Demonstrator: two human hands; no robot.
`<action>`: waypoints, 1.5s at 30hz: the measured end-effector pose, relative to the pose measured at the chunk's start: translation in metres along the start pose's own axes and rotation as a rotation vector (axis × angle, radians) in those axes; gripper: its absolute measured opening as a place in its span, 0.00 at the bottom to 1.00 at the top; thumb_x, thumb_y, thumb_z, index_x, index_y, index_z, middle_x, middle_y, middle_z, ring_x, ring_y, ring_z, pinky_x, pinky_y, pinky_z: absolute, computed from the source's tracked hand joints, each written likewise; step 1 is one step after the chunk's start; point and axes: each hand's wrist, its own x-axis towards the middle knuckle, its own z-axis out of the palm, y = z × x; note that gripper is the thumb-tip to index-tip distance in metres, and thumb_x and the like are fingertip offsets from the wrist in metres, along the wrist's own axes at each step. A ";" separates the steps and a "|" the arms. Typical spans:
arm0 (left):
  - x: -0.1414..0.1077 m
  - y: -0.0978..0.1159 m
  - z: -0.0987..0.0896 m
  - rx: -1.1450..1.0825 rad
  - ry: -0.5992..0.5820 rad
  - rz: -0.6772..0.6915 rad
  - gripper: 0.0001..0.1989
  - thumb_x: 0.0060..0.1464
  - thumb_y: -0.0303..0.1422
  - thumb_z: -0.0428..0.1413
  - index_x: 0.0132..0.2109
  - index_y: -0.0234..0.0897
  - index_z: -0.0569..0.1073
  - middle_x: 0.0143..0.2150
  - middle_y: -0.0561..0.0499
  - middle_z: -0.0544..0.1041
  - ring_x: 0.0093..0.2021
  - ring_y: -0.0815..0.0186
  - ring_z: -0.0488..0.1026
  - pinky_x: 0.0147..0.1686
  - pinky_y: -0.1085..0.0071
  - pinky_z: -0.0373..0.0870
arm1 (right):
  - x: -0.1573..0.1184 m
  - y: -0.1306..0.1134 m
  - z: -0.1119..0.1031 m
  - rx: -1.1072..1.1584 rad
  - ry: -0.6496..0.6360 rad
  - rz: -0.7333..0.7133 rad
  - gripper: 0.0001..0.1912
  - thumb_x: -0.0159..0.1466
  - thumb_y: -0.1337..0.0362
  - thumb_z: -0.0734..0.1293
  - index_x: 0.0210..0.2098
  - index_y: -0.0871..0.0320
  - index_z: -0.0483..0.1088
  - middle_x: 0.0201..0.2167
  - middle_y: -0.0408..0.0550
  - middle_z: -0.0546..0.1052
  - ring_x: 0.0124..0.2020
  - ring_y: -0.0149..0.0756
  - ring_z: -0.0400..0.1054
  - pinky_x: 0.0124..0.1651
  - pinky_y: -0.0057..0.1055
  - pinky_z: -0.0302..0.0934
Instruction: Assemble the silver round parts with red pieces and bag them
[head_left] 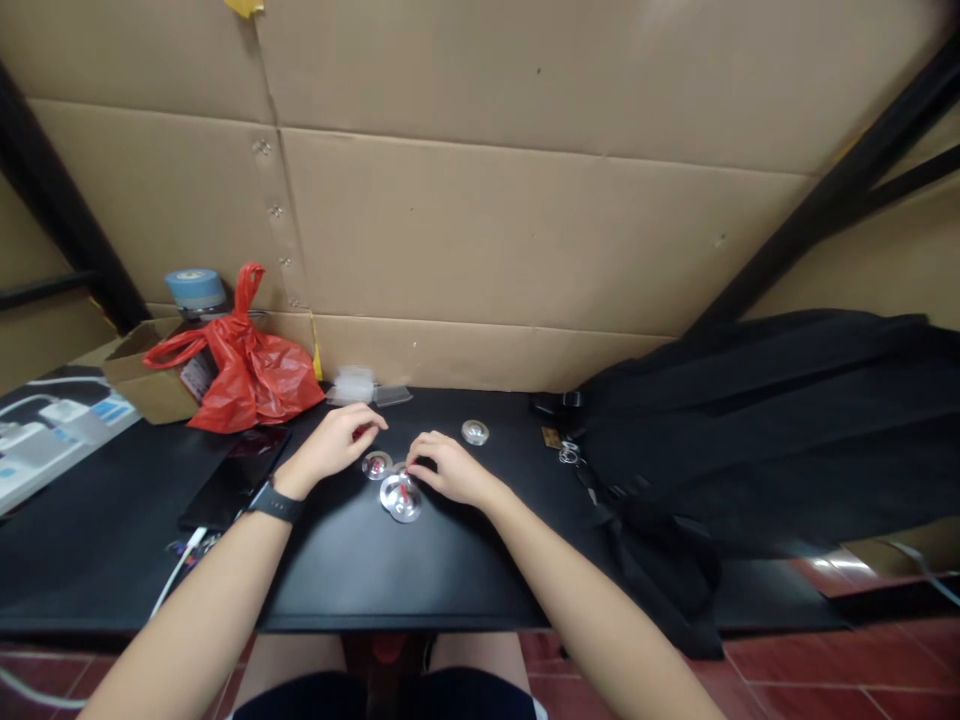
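Note:
Several small shiny round discs with raised centres lie on the black tabletop. My left hand (339,442) is held above the table with its fingers curled and thumb near them; a bit of red shows beneath them. Just below its fingertips sits one disc with red on it (377,465). My right hand (447,466) has its thumb and fingertips pinched together at the far edge of an overlapping group of discs (402,498), where a small red spot shows. What lies between the fingertips is too small to make out. Another silver disc (475,432) lies apart, beyond my right hand.
A red plastic bag (255,375) stands at the back left by a cardboard box (154,375). A phone (236,480) with a cable, and a power strip (45,460), are at left. Clear plastic pieces (356,386) lie by the cardboard wall. A black backpack (750,430) fills the right.

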 end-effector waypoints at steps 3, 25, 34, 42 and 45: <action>0.001 0.010 0.008 -0.023 -0.060 0.021 0.09 0.63 0.31 0.52 0.42 0.39 0.78 0.40 0.49 0.80 0.40 0.65 0.77 0.43 0.71 0.70 | -0.003 0.010 -0.004 0.056 0.134 0.076 0.05 0.68 0.66 0.64 0.34 0.57 0.71 0.35 0.47 0.75 0.39 0.37 0.69 0.45 0.36 0.63; 0.005 0.042 0.032 -0.189 0.093 0.038 0.05 0.61 0.31 0.56 0.39 0.38 0.77 0.38 0.48 0.81 0.37 0.65 0.77 0.42 0.70 0.72 | -0.005 0.003 -0.001 0.903 0.182 0.225 0.23 0.53 0.56 0.78 0.40 0.53 0.65 0.44 0.44 0.72 0.41 0.32 0.73 0.49 0.35 0.68; 0.006 0.030 0.015 -0.177 0.106 -0.082 0.09 0.61 0.36 0.55 0.39 0.38 0.78 0.37 0.49 0.83 0.36 0.64 0.79 0.40 0.71 0.73 | -0.002 0.006 -0.003 0.922 0.247 0.209 0.28 0.49 0.57 0.80 0.43 0.50 0.64 0.42 0.42 0.69 0.40 0.33 0.72 0.46 0.35 0.69; -0.002 -0.007 -0.017 -0.027 0.348 -0.307 0.09 0.54 0.37 0.57 0.37 0.37 0.79 0.35 0.50 0.83 0.36 0.62 0.80 0.42 0.70 0.75 | -0.013 0.036 -0.032 0.161 0.424 0.253 0.19 0.55 0.59 0.75 0.43 0.53 0.69 0.41 0.47 0.73 0.37 0.35 0.70 0.43 0.36 0.67; -0.006 -0.024 -0.022 0.011 0.321 -0.369 0.08 0.52 0.36 0.58 0.35 0.37 0.79 0.33 0.51 0.83 0.34 0.63 0.80 0.39 0.71 0.75 | -0.018 0.053 -0.038 0.026 0.431 0.299 0.17 0.54 0.60 0.75 0.41 0.54 0.70 0.39 0.46 0.74 0.35 0.35 0.69 0.42 0.35 0.65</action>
